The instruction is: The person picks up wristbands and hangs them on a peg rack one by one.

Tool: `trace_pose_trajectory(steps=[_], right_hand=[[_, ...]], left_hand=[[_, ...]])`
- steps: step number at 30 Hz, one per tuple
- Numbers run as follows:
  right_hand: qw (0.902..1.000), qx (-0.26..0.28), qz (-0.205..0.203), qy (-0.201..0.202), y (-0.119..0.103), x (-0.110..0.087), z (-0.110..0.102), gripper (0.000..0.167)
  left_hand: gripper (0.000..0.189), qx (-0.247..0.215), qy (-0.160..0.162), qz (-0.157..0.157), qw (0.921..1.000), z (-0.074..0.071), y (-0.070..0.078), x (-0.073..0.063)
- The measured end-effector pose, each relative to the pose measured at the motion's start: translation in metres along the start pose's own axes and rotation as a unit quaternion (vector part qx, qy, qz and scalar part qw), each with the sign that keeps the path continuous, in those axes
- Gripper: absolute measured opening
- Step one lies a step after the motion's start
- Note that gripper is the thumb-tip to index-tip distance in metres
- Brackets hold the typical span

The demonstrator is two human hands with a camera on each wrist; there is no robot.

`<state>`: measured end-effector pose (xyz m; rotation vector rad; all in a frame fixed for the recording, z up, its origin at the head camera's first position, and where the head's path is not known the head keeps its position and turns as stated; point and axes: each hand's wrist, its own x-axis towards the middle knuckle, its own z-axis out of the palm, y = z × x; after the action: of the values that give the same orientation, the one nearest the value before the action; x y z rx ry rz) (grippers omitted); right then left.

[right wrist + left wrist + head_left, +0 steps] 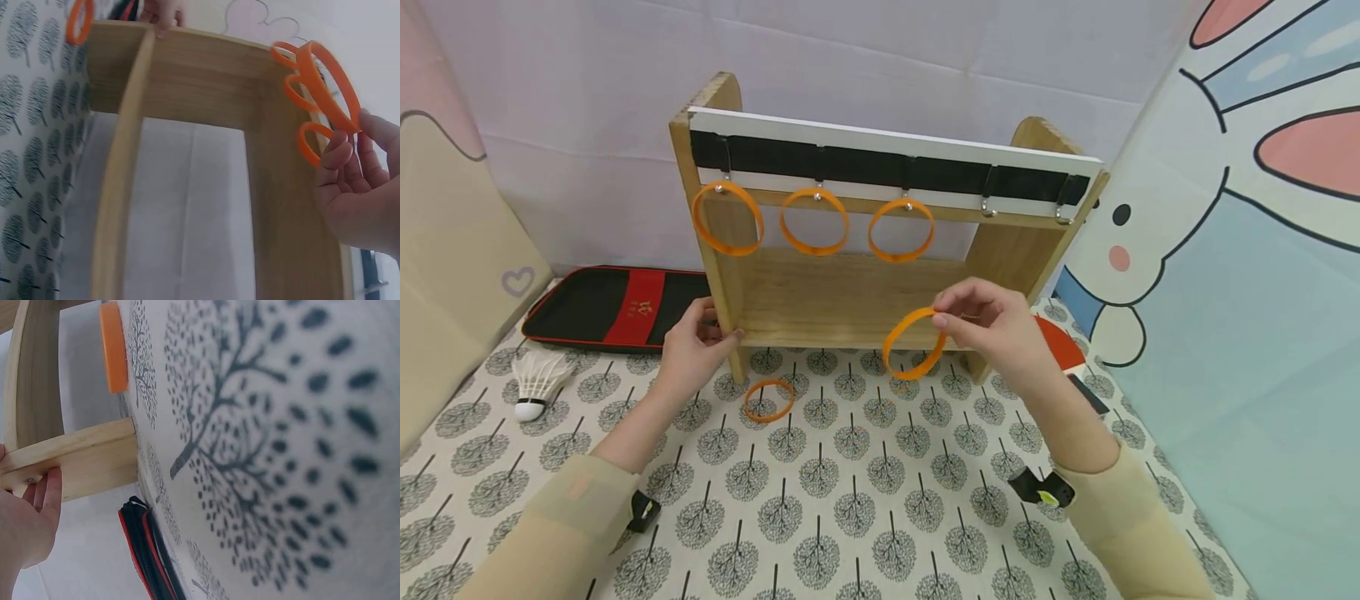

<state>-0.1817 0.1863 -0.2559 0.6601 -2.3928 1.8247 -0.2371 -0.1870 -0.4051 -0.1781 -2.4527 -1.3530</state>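
My right hand (992,321) pinches an orange ring (889,350) between thumb and fingers, in front of the wooden rack (842,292) and below its hooks. In the right wrist view the held ring (322,94) overlaps the hanging ones. My left hand (696,342) grips the rack's left side panel (81,456) near its lower shelf, thumb in front and fingers behind. Three orange rings (760,225) hang from the left hooks. The two hooks on the right, including the end hook (1063,215), carry no ring. Another orange ring (749,410) lies on the tablecloth under the rack.
A black case with a red band (643,308) lies left of the rack, a shuttlecock (538,385) in front of it. Behind my right forearm are a red item (1060,343) and a dark flat object (1088,395). Tree-patterned cloth (820,517) covers the table.
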Motion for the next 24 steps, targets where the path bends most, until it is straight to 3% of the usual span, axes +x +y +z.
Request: trace_pose_trajectory(steps=[4, 8, 18, 24], right_hand=[[0.9967, 0.037, -0.043, 0.058, -0.011, 0.002, -0.014, 0.010], [0.9871, 0.082, -0.078, 0.113, -0.019, 0.006, -0.025, 0.010], [0.9581, 0.163, -0.095, 0.216, -0.022, 0.018, -0.035, 0.013], [0.9368, 0.176, -0.128, 0.274, -0.017, 0.028, -0.033, 0.015]], left_hand=[[0.048, -0.001, -0.001, -0.004, 1.0000, 0.000, 0.001, 0.000], [0.049, 0.001, 0.001, -0.004, 1.0000, 0.000, 0.002, 0.000], [0.047, 0.005, 0.003, 0.003, 1.0000, 0.001, -0.003, 0.000], [0.048, -0.001, 0.003, 0.005, 1.0000, 0.001, -0.001, 0.001]])
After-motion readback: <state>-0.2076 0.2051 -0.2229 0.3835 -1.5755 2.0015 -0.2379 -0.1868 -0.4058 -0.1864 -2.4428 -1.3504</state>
